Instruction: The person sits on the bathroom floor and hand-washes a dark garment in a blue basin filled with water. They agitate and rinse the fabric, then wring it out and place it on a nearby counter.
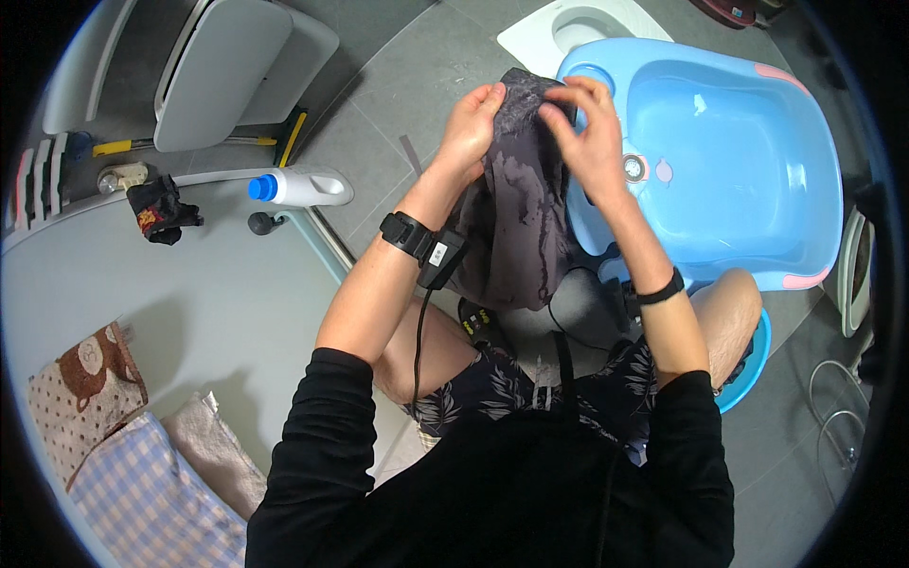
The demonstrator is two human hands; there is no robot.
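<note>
A dark grey garment [529, 184] hangs in front of me, patched with damp areas and marked with whitish residue near its top. Its upper left edge is pinched in my left hand [474, 128], between thumb and fingers. My right hand [588, 138] is at the upper right side of the cloth, thumb and fingers spread apart, the tips close to or touching the fabric. Just right of the garment stands a light blue plastic baby bathtub [717, 163] with pink pads. Folds hide the garment's exact kind.
A white detergent bottle [312, 187] with a blue cap lies to the left. Towels [153, 490] hang over a glass panel [234, 312]. Behind the tub is a white squat toilet [568, 28]. Near my right knee sits a blue basin [756, 362]; a shower hose [817, 419] is farther right.
</note>
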